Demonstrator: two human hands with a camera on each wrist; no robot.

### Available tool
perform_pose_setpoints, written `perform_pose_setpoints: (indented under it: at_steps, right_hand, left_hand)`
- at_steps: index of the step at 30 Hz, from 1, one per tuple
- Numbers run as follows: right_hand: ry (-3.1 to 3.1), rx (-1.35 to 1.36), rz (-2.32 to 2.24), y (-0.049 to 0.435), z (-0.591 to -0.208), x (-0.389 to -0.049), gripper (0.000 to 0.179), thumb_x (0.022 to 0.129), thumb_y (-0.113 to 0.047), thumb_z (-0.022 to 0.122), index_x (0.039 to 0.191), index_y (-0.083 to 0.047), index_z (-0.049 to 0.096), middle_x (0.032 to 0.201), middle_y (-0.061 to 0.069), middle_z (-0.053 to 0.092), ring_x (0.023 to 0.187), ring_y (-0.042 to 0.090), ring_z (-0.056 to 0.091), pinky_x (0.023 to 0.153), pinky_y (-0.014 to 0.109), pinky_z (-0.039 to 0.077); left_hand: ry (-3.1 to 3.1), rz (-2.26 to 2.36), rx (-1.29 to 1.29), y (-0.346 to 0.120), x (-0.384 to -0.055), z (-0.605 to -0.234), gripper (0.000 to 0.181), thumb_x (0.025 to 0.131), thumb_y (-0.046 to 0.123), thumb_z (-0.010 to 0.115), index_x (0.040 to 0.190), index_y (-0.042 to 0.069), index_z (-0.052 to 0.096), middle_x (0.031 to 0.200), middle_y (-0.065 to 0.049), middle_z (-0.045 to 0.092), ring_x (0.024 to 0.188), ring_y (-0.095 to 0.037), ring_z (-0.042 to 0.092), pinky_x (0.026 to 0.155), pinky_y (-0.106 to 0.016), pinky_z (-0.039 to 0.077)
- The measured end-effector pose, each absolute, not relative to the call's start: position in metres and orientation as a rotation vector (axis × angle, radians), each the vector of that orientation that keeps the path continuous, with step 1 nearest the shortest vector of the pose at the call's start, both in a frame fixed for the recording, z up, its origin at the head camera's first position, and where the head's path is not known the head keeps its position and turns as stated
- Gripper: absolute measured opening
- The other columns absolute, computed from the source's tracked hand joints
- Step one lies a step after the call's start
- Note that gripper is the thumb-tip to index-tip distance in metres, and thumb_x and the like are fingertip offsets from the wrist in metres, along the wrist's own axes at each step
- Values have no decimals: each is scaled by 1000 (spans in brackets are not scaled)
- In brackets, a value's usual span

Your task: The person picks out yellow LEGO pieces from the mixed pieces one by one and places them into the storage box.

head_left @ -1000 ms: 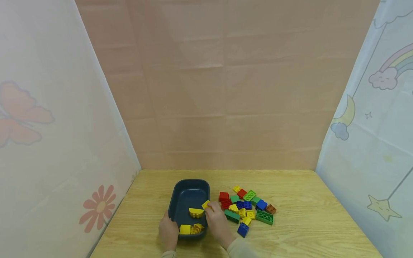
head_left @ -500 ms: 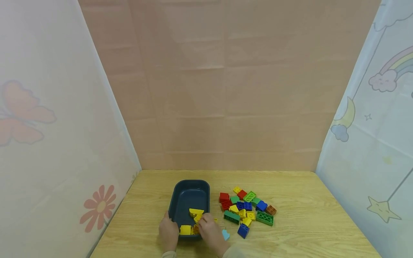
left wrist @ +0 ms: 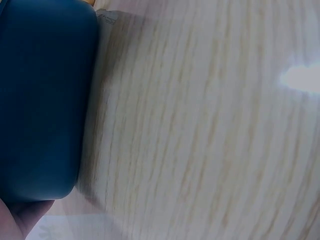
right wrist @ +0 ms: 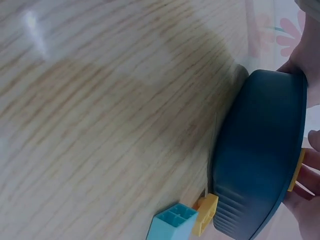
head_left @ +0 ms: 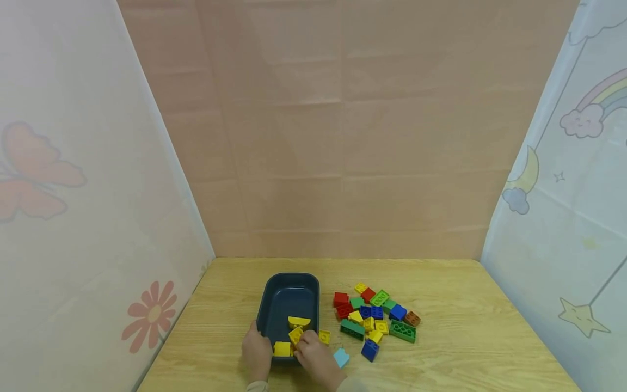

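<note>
A dark blue tray (head_left: 264,296) rests on the table, with several yellow bricks (head_left: 282,349) inside near its front end. My left hand (head_left: 257,351) grips the tray's left side; in the left wrist view, a finger (left wrist: 35,212) lies against its corner. My right hand (head_left: 318,356) reaches over the right rim, fingers curled at a yellow brick (head_left: 296,335) in the tray. A half-round yellow brick (head_left: 299,322) lies just behind it. In the right wrist view, yellow shows at the rim beside the right hand's fingers (right wrist: 311,176).
Just outside the tray's right side lie a yellow brick (head_left: 324,337) and a light blue brick (head_left: 341,357). Farther right is a loose spread of red, green, yellow, blue and brown bricks, with a dark blue brick (head_left: 370,350) nearest the front. Fabric walls (head_left: 313,163) surround the table.
My right hand has moved left and toward me into the tray with a yellow brick. The light blue brick and a yellow brick beside the tray are uncovered. My left hand has stayed put.
</note>
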State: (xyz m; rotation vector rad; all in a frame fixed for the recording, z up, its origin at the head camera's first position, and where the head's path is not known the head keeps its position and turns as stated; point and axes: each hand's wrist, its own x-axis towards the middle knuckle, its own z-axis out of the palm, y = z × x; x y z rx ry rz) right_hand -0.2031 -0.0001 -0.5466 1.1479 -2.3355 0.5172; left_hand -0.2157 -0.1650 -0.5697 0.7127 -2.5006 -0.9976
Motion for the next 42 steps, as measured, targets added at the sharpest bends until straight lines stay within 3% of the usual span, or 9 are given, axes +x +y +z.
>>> perform_pose_setpoints:
  at_steps: [15,23,33,42]
  right_hand:
    - [-2393,1182,439,2,-546,-200,15,79,-25,66,83,-11,67,84,-5,57,81,9,50,72,18,44]
    - [-2311,1151,522,7,-544,-200,12,79,-21,66,80,-10,67,84,-3,56,80,10,51,72,21,45]
    - [-2231,937,647,33,-548,-217,9,71,-7,70,77,-3,65,81,5,57,73,16,54,63,27,49]
    - [-2537,508,770,76,-557,-229,7,80,-8,63,81,-1,65,82,3,54,77,19,54,61,28,50]
  left_hand:
    - [-2501,-994,747,-165,-217,-570,44,73,-11,55,116,-16,48,92,-27,61,82,-37,60,67,-47,50]
    - [-2486,-1010,748,-165,-216,-571,45,73,-11,54,117,-15,48,92,-27,61,83,-38,59,68,-48,49]
    - [-2496,-1028,770,-165,-216,-570,46,73,-12,54,119,-15,46,95,-28,60,84,-38,59,68,-48,49]
    - [-2514,-1021,773,-165,-217,-570,45,74,-11,54,118,-15,47,96,-28,60,86,-39,59,71,-48,48]
